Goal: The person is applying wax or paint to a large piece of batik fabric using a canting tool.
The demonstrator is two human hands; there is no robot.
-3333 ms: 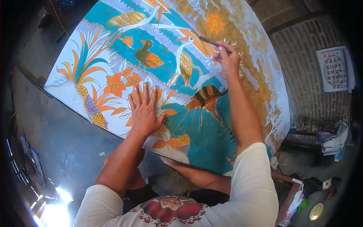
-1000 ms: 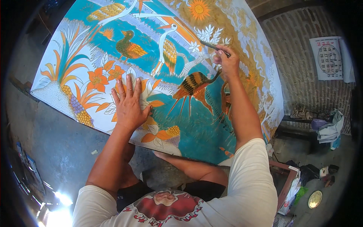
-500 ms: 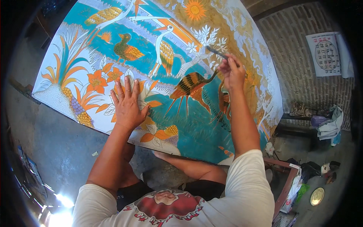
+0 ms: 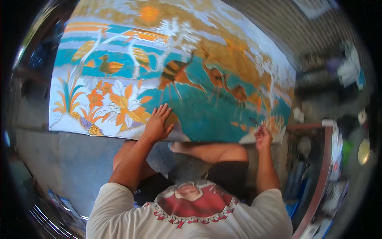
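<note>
1. Shirt (image 4: pixel 191 203): light, red print, on the near side of the painting (image 4: pixel 215 119).
2. Bent legs (image 4: pixel 207 153): just this side of the painting's near edge.
3. Left hand (image 4: pixel 156 126): palm down on the painting near that edge, left of centre. Fingers extended, nothing gripped.
4. Right hand (image 4: pixel 263 137): at the painting's near right corner, fingertips pinched together on a dark brush (image 4: pixel 253 120). Blurred; can't tell if tip touches.
5. Painting: in front of the person, brown birds (image 4: pixel 175 73) around its middle, orange sun (image 4: pixel 149 14) toward its far edge.
6. Brown frame (image 4: pixel 327 163): right of the painting. Gold plate (image 4: pixel 363 151): farther right.
7. Ribbed wall (image 4: pixel 334 28): beyond the painting's far right side.

Likely brush (image 4: pixel 254 121) in right fingers (image 4: pixel 261 132)
</note>
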